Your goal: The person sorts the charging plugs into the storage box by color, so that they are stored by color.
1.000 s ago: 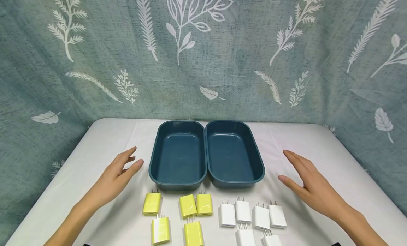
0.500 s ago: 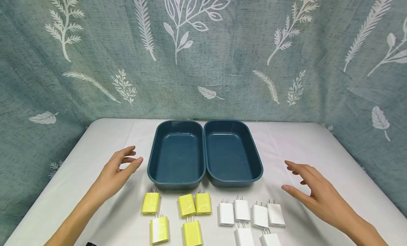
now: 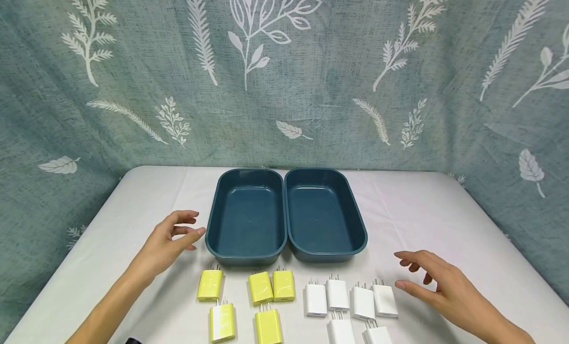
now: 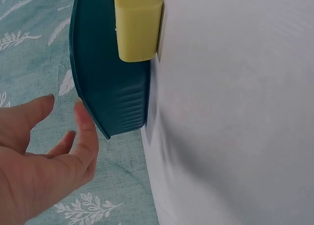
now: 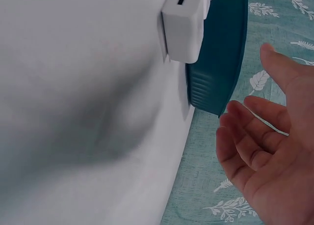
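Several yellow USB charger plugs lie prongs-up-table on the left; the nearest to my left hand (image 3: 163, 246) is one yellow charger (image 3: 210, 285). That hand hovers beside the left blue tray (image 3: 213, 210), fingers loosely bent and holding nothing. Over on the right, my right hand (image 3: 440, 287) hangs above the cloth with relaxed fingers and thumb apart. A white charger (image 3: 385, 300) sits just left of its thumb, among several white ones. In the left wrist view a yellow charger (image 4: 140, 31) shows near the tray; in the right wrist view a white charger (image 5: 184, 31) does.
The right blue tray (image 3: 362, 225) stands against the left one at the back middle, both with nothing inside. A white cloth (image 3: 146, 191) covers the table. Behind it hangs a green curtain (image 3: 329, 102) with white leaf prints. A small black object (image 3: 133, 341) peeks in at the bottom edge.
My right hand has come down and toward the front, near the white chargers, its fingers bending more. My left hand has shifted slightly down and right, fingers curling a little.
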`<action>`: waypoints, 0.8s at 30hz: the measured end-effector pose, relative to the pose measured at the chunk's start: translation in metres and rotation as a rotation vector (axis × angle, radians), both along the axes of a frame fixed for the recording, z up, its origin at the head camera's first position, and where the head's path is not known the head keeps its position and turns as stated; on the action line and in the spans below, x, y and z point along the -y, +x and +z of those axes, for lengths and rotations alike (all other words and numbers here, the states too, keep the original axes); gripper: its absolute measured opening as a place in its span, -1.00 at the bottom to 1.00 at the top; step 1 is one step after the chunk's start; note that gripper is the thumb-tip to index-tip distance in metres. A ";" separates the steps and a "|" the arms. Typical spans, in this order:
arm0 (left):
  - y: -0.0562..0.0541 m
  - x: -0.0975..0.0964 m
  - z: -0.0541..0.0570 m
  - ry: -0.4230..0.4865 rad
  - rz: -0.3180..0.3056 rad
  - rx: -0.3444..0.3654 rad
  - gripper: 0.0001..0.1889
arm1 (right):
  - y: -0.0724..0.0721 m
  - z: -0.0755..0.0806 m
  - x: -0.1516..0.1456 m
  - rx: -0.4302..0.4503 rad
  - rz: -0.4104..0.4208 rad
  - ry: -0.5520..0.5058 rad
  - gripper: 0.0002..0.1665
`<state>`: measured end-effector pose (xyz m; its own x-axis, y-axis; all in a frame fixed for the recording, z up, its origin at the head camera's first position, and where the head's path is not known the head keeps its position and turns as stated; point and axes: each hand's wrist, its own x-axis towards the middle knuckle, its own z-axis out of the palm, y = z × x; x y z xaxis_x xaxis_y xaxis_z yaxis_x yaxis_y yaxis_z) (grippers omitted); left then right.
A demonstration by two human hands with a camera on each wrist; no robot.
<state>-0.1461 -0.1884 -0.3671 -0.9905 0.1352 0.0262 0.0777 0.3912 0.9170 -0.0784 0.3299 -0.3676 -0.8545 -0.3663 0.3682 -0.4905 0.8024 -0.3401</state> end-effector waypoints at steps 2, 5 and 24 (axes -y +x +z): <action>-0.001 0.000 -0.002 0.028 -0.013 0.034 -0.39 | 0.001 -0.003 -0.001 0.017 0.010 -0.001 -0.36; -0.003 -0.001 -0.005 0.067 -0.033 0.075 -0.40 | 0.003 -0.007 -0.002 0.048 0.013 -0.005 -0.36; -0.007 -0.004 -0.015 0.190 -0.067 0.145 -0.38 | 0.016 -0.020 -0.004 0.171 0.027 0.033 -0.41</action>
<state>-0.1531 -0.1845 -0.3825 -0.9747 0.2069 -0.0841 -0.0399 0.2090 0.9771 -0.0623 0.3334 -0.3881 -0.8933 -0.3998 0.2053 -0.4494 0.8017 -0.3942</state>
